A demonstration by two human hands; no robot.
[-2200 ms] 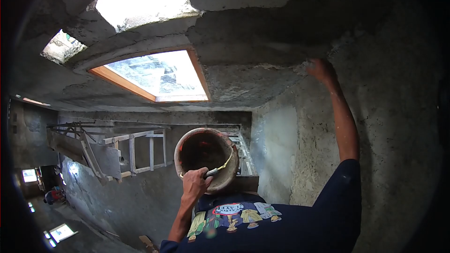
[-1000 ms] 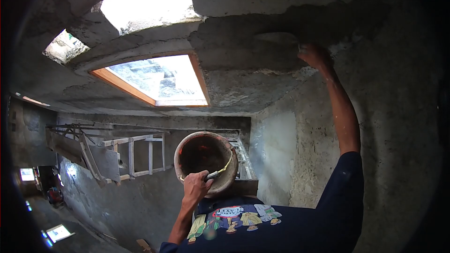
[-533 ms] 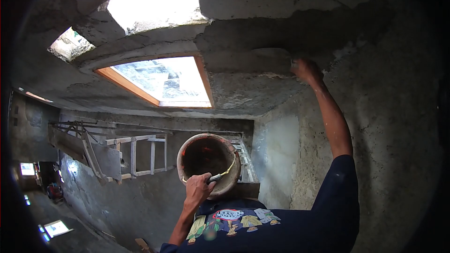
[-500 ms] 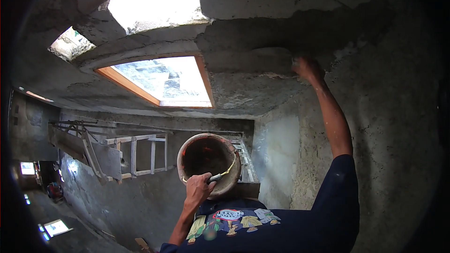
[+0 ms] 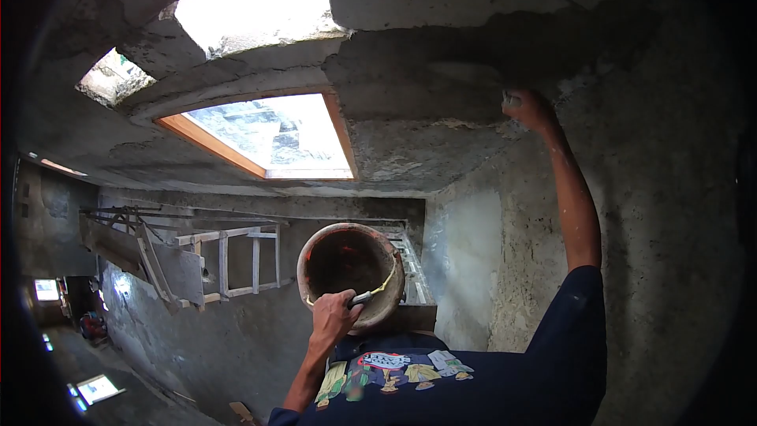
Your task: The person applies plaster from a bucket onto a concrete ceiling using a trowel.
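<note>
My left hand (image 5: 333, 317) is closed round the grip of a bucket's wire handle. The round bucket (image 5: 386, 317) stands mouth-up at my chest, its rim and inside smeared with mortar and its bottom in shadow. Raised at the upper right, my right hand (image 5: 534, 113) is closed on the handle of a trowel (image 5: 512, 100). The trowel's dim blade seems to lie along the dark wet plaster (image 5: 544, 43) on the wall; its outline is hard to make out.
A wood-framed window (image 5: 341, 122) and bright openings break the wall at upper left. Below stand a wooden ladder-like frame (image 5: 224, 264) and a board scaffold (image 5: 169, 264). A slatted frame (image 5: 415, 272) is behind the bucket, and a rough side wall (image 5: 544, 268) rises at right.
My right hand has moved slightly right along the wall with the trowel. My left hand and the bucket stay nearly where they were, and the view has shifted a little.
</note>
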